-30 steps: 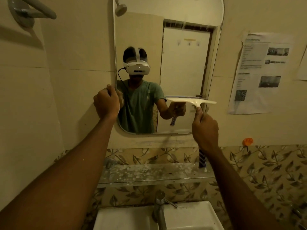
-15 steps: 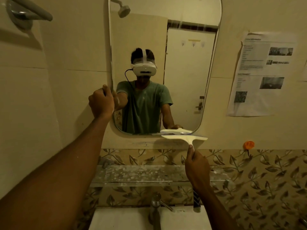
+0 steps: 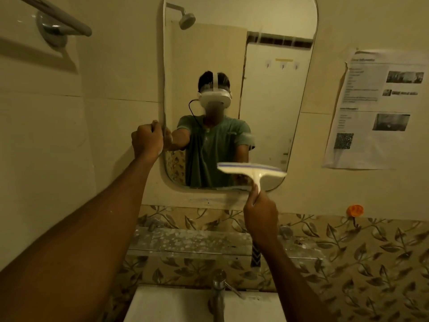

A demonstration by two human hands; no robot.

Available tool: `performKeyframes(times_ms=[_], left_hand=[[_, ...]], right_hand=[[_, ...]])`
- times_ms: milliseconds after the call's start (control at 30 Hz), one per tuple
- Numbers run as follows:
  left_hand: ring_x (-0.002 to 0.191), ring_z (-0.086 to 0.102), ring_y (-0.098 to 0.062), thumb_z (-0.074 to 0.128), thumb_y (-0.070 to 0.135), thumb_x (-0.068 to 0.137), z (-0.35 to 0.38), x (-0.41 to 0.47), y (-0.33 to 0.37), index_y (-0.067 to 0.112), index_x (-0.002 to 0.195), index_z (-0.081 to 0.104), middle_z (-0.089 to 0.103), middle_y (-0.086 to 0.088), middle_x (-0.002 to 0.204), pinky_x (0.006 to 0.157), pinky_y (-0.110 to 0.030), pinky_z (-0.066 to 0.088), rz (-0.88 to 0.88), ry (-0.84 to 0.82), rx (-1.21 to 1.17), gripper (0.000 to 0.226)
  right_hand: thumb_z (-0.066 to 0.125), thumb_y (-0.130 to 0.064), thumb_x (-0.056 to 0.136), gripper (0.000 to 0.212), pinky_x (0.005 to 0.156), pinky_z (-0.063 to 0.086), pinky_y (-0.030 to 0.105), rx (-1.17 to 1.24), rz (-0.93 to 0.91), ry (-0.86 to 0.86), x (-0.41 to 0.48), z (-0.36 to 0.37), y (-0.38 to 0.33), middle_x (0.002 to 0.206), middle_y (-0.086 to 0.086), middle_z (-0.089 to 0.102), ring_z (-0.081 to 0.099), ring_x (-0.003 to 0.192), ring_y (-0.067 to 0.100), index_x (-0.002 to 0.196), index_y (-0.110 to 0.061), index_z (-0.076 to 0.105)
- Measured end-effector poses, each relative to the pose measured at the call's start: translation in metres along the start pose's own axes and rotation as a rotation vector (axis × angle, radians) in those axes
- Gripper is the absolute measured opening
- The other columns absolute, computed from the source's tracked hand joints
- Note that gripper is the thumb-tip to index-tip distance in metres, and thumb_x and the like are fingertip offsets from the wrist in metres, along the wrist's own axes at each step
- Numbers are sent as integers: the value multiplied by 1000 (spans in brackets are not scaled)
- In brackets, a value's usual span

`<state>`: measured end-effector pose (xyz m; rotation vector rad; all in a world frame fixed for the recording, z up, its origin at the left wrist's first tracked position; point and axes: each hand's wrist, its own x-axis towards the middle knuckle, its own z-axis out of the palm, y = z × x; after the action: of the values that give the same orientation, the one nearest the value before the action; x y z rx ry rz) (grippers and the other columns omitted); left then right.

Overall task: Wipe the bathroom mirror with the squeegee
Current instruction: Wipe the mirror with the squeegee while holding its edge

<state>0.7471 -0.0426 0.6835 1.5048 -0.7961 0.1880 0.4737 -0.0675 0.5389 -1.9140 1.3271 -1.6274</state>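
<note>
Head view: at 3 o'clock from the mirror (image 3: pixel 267 112) a printed paper sheet (image 3: pixel 376 108) hangs on the wall, with an orange hook (image 3: pixel 354 210) at 4 o'clock and a towel bar (image 3: pixel 60 22) at 10 o'clock. At 6 o'clock a spotted glass shelf (image 3: pixel 185 242) sits above a tap (image 3: pixel 218 289) and a white sink (image 3: pixel 174 305). The frame's lower edge cuts off the sink, so its bowl is hidden.

The left hand (image 3: pixel 147 140) grips the mirror's 9 o'clock edge, fingers curled round it. The right hand (image 3: pixel 261 217) wraps the handle of the squeegee (image 3: pixel 251 170), and its forearm covers part of the shelf. The blade lies across the mirror's 5 o'clock corner; whether it touches the glass cannot be told.
</note>
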Motion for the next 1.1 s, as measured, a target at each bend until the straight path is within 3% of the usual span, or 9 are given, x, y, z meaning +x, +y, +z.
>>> performKeyframes(times_ms=[100,200,367,533,667,867,933,1033,1100], left_hand=[[68,66,-30,39,36,98,-5,0,-1,2,74,67,67,-15,71,70,-41,58,16,-50,-53,49],[62,65,-27,39,35,98,-7,-3,-3,5,72,66,67,-13,67,68,-42,58,44,-70,-83,48],[62,66,-27,38,34,99,-6,-1,-9,2,75,67,67,-15,68,66,-43,58,107,-71,-96,49],[54,59,-20,38,31,100,-4,-3,-11,13,61,58,55,0,52,57,-31,49,183,-40,-100,48],[46,47,-8,37,28,100,0,-4,-15,18,53,48,47,5,47,47,-23,30,217,-14,-78,50],[45,45,-7,37,26,101,-4,-4,-14,12,59,53,45,3,47,44,-19,28,242,-44,-71,47],[44,44,-5,37,25,101,-5,-5,-14,10,61,54,45,4,48,43,-16,27,244,-49,-63,47],[46,48,-9,37,26,101,-6,-4,-13,6,65,59,50,-1,50,45,-19,31,245,-61,-78,47],[48,51,-13,37,27,101,-7,-3,-12,4,67,62,55,-7,54,47,-22,36,250,-62,-82,48]], right_hand=[[33,-36,104,42,36,32,11,-76,60,-27,-34,11,18,52,-7,53,50,40,1,71,-23,55],[31,-38,104,45,48,38,22,-120,112,-73,-48,11,17,57,-5,56,53,50,7,69,-24,56],[37,-37,102,42,32,34,12,26,20,52,-13,-9,-35,50,-5,49,47,38,1,67,-23,53],[31,-38,105,47,35,32,12,-77,-138,207,63,-29,-92,53,-6,49,45,41,2,64,-24,49],[31,-39,104,45,32,29,12,-113,-66,151,37,-7,-57,52,-4,50,41,38,3,66,-25,50],[34,-38,103,48,40,36,25,-177,109,37,-53,25,-5,49,-3,51,46,40,6,60,-24,51],[33,-39,103,49,38,37,25,-172,78,34,-52,24,-14,49,-3,51,46,40,5,60,-24,51],[35,-37,104,45,31,31,12,-46,-57,97,-16,18,-56,48,-7,47,45,36,2,64,-25,51],[34,-35,105,45,34,34,8,-29,-156,139,19,14,-92,48,-10,45,49,42,-4,62,-27,48]])
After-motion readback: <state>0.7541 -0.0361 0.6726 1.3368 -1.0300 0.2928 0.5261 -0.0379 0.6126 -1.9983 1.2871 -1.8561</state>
